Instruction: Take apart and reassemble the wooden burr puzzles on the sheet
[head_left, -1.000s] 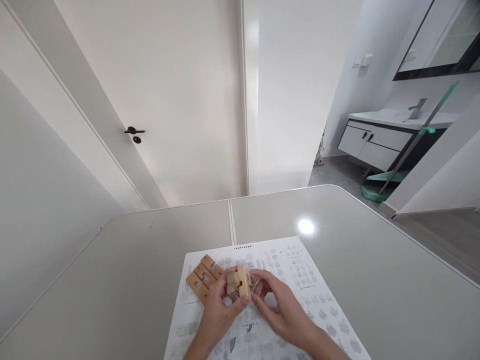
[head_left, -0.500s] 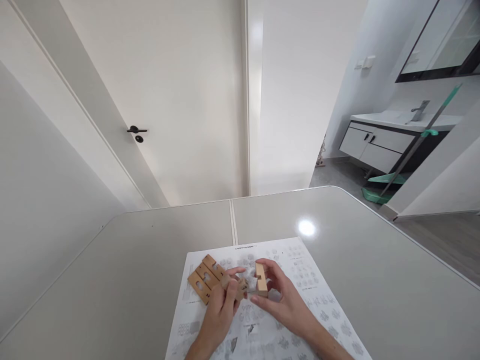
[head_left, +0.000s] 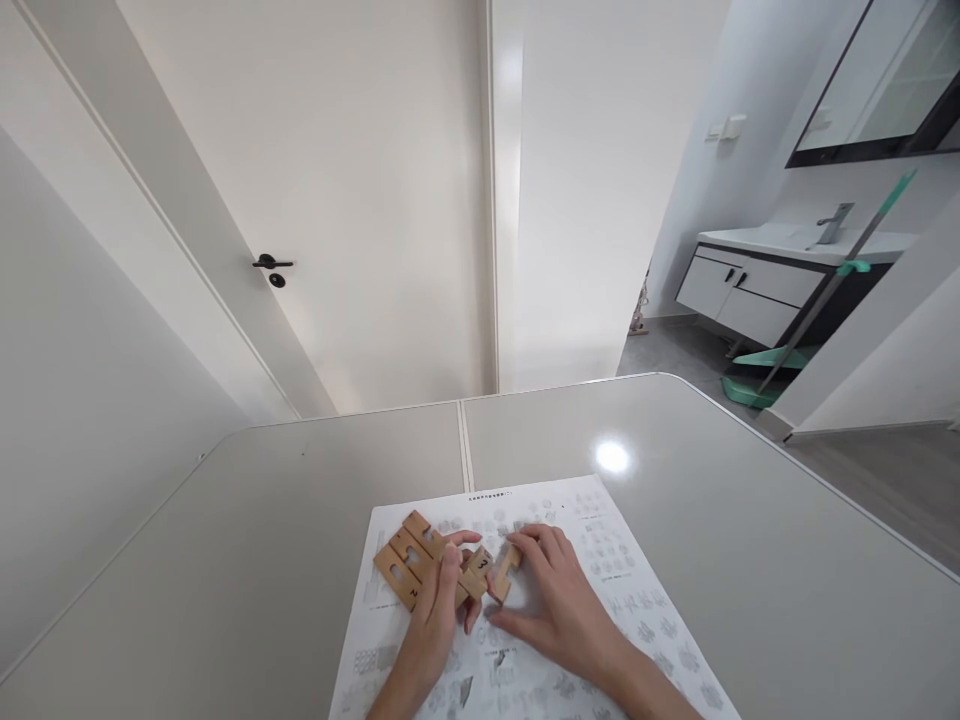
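Note:
My left hand is closed around a small wooden puzzle piece with a dark "3" on its end. In my right hand is a notched wooden puzzle piece, held tilted between thumb and fingers. The two pieces are close together; whether they touch I cannot tell. Left of my left hand, notched wooden puzzle pieces lie side by side on the printed sheet, one marked "2". My left hand partly covers them.
The white sheet with small grey diagrams lies on a light grey table with a seam. Beyond its far edge is a white door with a black handle. At right are a sink cabinet and a green dustpan.
My right hand has tilted its piece from upright to slanted and brought it toward the left. The piece in my left hand has turned, so its "3" now shows clearly.

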